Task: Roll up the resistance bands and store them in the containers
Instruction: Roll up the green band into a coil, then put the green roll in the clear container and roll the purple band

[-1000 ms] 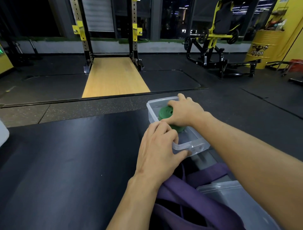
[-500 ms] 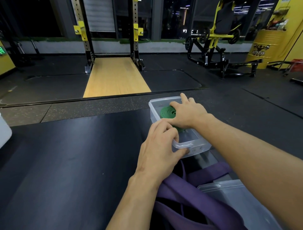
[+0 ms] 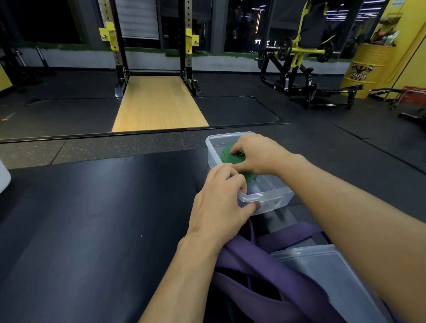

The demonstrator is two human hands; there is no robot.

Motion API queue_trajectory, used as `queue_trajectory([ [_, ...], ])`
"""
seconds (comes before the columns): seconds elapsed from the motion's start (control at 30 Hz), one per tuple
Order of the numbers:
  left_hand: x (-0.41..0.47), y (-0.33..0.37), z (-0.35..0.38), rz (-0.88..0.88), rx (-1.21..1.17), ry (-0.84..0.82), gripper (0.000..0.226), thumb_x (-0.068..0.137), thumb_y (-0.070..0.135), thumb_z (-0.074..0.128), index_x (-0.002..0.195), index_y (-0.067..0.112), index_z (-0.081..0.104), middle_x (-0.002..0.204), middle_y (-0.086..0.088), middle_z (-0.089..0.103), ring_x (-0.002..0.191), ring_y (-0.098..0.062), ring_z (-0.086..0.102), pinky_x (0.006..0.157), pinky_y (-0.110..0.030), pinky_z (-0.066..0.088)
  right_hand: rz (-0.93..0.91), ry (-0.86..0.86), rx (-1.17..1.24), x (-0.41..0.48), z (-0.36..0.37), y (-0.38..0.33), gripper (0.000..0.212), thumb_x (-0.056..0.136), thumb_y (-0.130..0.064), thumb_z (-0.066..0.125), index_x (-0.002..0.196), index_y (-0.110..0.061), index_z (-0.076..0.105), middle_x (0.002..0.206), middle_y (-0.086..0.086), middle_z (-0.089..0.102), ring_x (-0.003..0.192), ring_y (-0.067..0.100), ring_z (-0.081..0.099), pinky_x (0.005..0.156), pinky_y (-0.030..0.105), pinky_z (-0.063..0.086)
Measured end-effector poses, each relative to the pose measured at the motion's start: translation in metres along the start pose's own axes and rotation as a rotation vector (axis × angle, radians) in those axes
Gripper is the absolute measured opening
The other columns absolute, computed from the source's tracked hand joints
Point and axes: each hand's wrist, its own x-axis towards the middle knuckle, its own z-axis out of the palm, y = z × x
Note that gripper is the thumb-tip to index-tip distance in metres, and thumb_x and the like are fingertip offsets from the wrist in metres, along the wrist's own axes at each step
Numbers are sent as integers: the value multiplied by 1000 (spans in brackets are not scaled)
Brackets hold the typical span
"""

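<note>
Pinching the rolled green band inside the clear box, right grip curls round it; left grip clamps the box's near rim. Loose purple band lies just under the left wrist.

The only lettering that can be made out stands on the yellow drum at the far right. A line of black capitals runs across its front, just under a black emblem that looks like a flexing figure. The last word of that line reads "STAR". The letters ahead of it look like "ALTYA" but are too small and blurred to be sure. A pale sign high on the yellow wall carries print too small to read.
</note>
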Motion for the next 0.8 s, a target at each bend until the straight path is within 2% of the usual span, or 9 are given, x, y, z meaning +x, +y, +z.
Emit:
queue_trajectory([
  [0.07,0,-1,1,-1,-5,3,34,80,45,82,84,27,53,107,17,48,123,2,38,71,-34,53,6,9,32,-5,1,-3,44,86,-59,66,104,-20,73,106,-2,70,98,23,65,84,42,57],
  [0.13,0,-2,2,-1,-12,11,34,78,46,82,84,27,55,106,17,48,121,0,40,70,-38,55,11,16,105,-12,0,-5,43,92,-54,65,117,-20,73,115,-4,71,105,20,64,91,40,55],
  [0.23,0,-5,3,10,-25,7,37,77,55,81,82,27,57,107,18,47,121,-2,38,70,-38,55,-1,27,217,-29,0,-3,27,99,-30,63,122,-21,74,121,-6,72,113,16,63,98,30,48],
  [0.37,0,3,-1,-4,-43,-8,30,82,55,76,86,31,59,109,18,50,119,-5,40,80,-37,52,36,57,257,-62,-8,-5,29,101,-13,55,119,-21,77,120,-6,74,110,10,62,88,16,37],
  [0.5,0,4,-16,-26,-84,2,21,84,50,74,90,31,67,111,19,53,114,-6,48,91,-40,51,54,71,310,-95,-19,-15,31,101,-11,53,118,-21,77,120,-5,74,113,13,64,95,19,42],
  [0.67,-13,15,-46,-70,-98,54,11,89,40,72,89,30,68,106,15,56,102,-8,57,90,-43,53,18,100,329,-127,-25,-34,24,101,-21,58,114,-23,78,113,-4,75,106,16,65,94,29,49],
  [0.8,-44,18,-68,-54,-59,-66,6,92,39,69,91,33,69,106,16,58,100,-6,59,92,-41,52,21,195,306,-150,-31,-51,21,98,-25,60,109,-25,77,111,-8,73,104,15,65,96,39,52],
])
